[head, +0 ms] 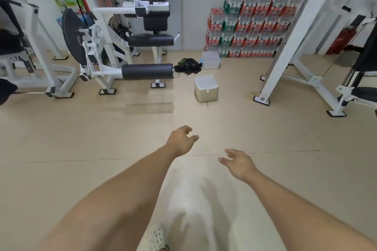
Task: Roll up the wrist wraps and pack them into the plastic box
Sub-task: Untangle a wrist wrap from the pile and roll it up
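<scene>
**Both hands out and empty, wraps and box far across the floor**

We hold both arms stretched forward above the floor (61, 128). Our left hand (180, 140) and right hand (238, 164) carry nothing; the fingers (194, 138) of each are loosely curled and a little spread. The wrist wraps (188, 65) lie in a dark heap at the far edge of the floor, just beside the padded roller of a white exercise machine (114, 47). A clear plastic box (211, 59) sits touching the heap on its right, below stacked packs of bottles (255, 24). A second plastic box (206, 88) stands nearer to us, apart from the heap. One pale shoe (158, 237) shows at the near edge.
</scene>
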`<state>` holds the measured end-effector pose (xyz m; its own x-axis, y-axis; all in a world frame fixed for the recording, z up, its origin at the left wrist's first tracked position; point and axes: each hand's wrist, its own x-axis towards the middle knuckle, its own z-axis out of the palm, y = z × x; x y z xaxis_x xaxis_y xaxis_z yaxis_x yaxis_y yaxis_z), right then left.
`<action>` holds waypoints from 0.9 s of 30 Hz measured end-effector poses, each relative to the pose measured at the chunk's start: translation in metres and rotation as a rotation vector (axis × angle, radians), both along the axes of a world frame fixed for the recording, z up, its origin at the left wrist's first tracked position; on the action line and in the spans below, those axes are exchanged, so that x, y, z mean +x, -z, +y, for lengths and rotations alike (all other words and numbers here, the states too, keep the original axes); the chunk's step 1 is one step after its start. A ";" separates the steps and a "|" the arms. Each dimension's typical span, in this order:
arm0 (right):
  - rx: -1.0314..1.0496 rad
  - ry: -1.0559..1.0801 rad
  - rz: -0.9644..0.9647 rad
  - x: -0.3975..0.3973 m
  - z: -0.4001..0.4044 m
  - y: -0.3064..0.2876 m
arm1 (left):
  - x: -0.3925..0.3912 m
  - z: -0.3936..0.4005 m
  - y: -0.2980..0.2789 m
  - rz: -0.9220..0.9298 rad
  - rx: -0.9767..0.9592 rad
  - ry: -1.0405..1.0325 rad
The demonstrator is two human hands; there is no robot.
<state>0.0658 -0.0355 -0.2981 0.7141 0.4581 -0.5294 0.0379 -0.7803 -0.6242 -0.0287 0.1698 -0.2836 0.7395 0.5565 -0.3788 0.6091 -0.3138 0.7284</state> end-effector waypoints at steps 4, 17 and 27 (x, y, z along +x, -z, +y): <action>-0.081 -0.017 0.106 0.001 0.076 0.029 | -0.014 0.086 0.033 0.050 -0.069 -0.070; -0.100 0.028 0.128 0.119 0.251 0.053 | 0.112 0.268 0.061 0.104 -0.047 -0.031; -0.206 -0.132 0.154 0.304 0.349 0.058 | 0.283 0.385 0.048 0.215 0.016 -0.030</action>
